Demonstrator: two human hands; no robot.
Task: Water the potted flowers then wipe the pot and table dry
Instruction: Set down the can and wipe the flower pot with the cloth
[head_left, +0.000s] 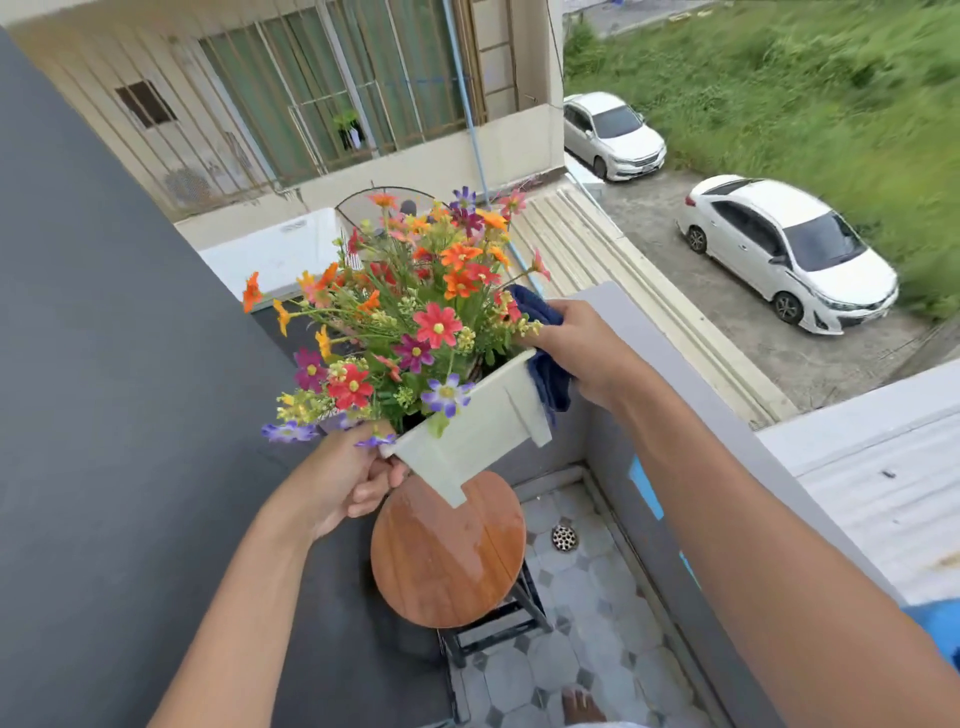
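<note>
A white square pot full of orange, red and purple flowers is lifted off the table and tilted. My left hand grips its near left corner. My right hand presses a dark blue cloth against the pot's far right side. Below the pot stands a small round wooden table on a black frame, its top glistening with wet patches.
A dark wall runs along the left. A grey parapet bounds the balcony on the right. The tiled floor has a metal drain. My bare foot shows at the bottom. Parked cars lie far below.
</note>
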